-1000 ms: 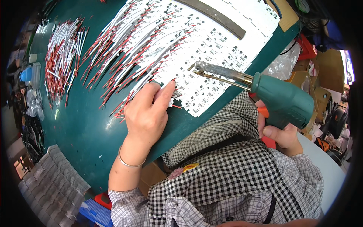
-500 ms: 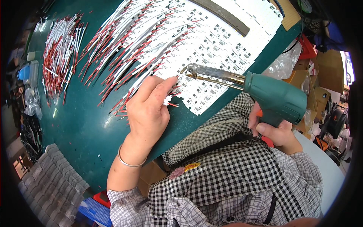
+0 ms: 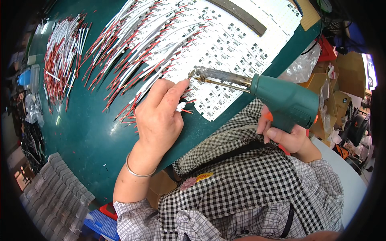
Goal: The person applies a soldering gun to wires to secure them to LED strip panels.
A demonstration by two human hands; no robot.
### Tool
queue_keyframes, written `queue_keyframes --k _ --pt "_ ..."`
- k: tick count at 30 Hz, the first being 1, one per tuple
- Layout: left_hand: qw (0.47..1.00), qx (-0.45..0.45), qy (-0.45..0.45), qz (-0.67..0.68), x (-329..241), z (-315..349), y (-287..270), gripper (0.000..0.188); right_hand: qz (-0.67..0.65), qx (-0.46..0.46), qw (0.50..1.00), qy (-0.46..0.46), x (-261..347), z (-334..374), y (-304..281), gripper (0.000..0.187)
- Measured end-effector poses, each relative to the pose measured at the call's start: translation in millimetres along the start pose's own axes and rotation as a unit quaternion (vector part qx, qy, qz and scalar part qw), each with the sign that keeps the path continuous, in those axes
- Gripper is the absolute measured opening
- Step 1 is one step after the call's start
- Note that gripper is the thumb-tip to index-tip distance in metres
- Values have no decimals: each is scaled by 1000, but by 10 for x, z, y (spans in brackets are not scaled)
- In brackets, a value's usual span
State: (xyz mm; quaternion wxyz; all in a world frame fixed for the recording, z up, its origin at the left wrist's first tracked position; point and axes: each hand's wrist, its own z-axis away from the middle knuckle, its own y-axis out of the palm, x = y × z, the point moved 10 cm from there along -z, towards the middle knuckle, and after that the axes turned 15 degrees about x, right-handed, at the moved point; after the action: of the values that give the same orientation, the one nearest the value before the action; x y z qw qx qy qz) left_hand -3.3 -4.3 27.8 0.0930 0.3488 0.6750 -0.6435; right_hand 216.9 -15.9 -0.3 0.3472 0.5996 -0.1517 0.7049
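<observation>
Head view: a green soldering gun [image 3: 285,96] hangs over the lower edge of a white circuit-board sheet [image 3: 225,52], its metal tip right by the left hand's fingertips; whether it touches the sheet cannot be told. The right hand [image 3: 288,138] is wrapped around the gun's handle. The left hand [image 3: 159,112] is curled closed on a small bunch of wires [image 3: 181,107] with white ends, poking out beside the palm; what its fingertips pinch is too small to tell. Rows of red and white leads [image 3: 138,54] fan leftward from the sheet. Across the green surface [image 3: 90,140], farther left, lies a loose wire pile [image 3: 62,60]. A dark bar [image 3: 241,16] rests on the sheet.
</observation>
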Motion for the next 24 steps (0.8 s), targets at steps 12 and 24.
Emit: queue_keyframes --k 12,24 --pt "1000 -6 8 -18 -14 -4 -4 45 -64 -18 993 -94 175 72 -98 53" --pt "983 67 -21 172 180 -118 54 45 -57 -16 998 -35 30 245 -62 44"
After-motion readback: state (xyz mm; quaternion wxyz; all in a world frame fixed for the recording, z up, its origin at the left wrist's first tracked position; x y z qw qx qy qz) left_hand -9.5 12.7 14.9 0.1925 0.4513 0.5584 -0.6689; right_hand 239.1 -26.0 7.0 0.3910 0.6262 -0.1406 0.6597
